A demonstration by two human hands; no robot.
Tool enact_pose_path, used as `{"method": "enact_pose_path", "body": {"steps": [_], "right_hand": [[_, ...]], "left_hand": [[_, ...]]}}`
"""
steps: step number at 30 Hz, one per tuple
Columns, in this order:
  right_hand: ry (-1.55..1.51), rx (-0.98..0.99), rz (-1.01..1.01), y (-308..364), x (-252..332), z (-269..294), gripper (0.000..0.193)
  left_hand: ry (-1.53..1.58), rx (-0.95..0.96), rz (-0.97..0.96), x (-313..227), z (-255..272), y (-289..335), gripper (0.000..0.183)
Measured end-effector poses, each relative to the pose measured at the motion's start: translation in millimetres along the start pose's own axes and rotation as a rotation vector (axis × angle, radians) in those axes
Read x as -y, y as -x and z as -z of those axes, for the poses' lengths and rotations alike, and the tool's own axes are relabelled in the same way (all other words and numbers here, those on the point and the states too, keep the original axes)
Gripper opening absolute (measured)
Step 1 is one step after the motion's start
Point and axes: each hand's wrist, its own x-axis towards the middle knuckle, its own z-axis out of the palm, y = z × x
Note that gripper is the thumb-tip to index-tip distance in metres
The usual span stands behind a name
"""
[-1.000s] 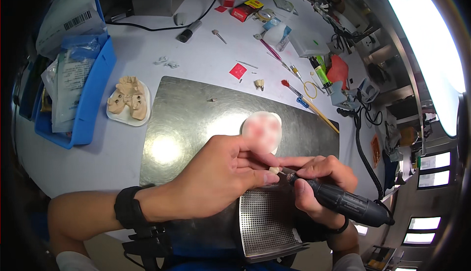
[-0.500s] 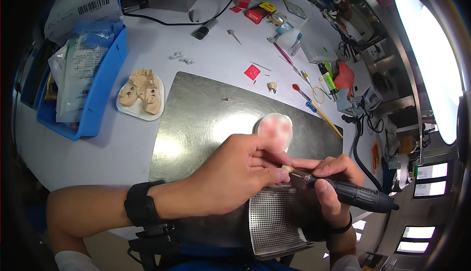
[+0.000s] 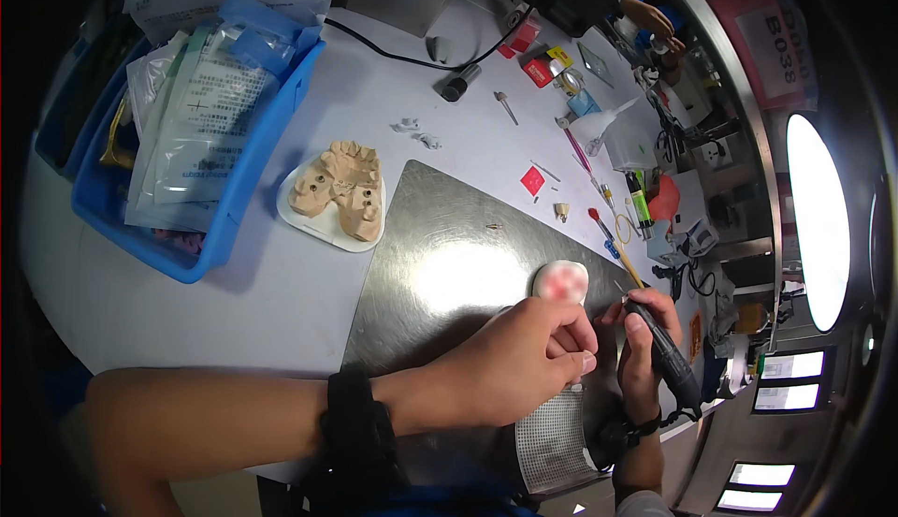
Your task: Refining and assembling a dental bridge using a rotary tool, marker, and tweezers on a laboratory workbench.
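Note:
My left hand (image 3: 524,358) is closed in a pinch above the metal plate (image 3: 402,264). A small tooth-coloured crown showed between its fingertips half a second ago; the fingers hide it now. Beside it, my right hand (image 3: 637,381) grips a black rotary handpiece (image 3: 670,358), its thin bur pointing up and away, apart from the left fingers. Beyond my left hand sits a round white pad (image 3: 561,283) with red blotches. Underneath my hands lies a perforated metal grille (image 3: 550,442). A tan dental model (image 3: 360,210) rests on a white base left of the plate.
A blue bin (image 3: 245,194) of plastic packets stands at left. Brushes, a small tooth piece (image 3: 561,210), a red square (image 3: 532,181) and a squeeze bottle (image 3: 599,127) lie at the back right. Another person's hand (image 3: 648,19) shows at the far right, near a bright lamp (image 3: 818,222).
The handpiece has swung away from the left fingertips, its bur now pointing upward. My left hand has turned, its fingers curled closer together. The whole view has shifted.

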Motion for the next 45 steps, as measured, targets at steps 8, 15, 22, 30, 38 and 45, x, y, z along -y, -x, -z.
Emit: {"method": "enact_pose_path", "body": {"steps": [8, 15, 22, 30, 38, 45], "right_hand": [[-0.038, 0.001, -0.072, 0.1, -3.0, -2.1, 0.028], [-0.012, 0.016, -0.049, 0.1, -6.2, 4.0, 0.029], [0.001, 0.019, -0.068, 0.7, -2.3, 1.9, 0.028], [0.022, 0.018, -0.074, -0.5, -2.0, 1.3, 0.028], [0.027, 0.017, -0.069, 0.5, -1.1, 1.8, 0.027], [0.027, 0.04, -0.039, 0.4, -2.9, 2.5, 0.028]], "left_hand": [[-0.03, -0.002, -0.002, 1.1, 1.5, 0.5, 0.015], [-0.029, 0.01, -0.005, -1.1, 1.6, -1.7, 0.015], [-0.04, 0.019, 0.005, -2.4, 1.0, -0.1, 0.016], [-0.036, 0.018, 0.006, -2.0, 1.8, -1.6, 0.017], [-0.001, 0.02, 0.033, -2.4, 1.5, -2.0, 0.018], [0.044, 0.013, 0.049, -2.1, 1.4, -1.8, 0.019]]}}
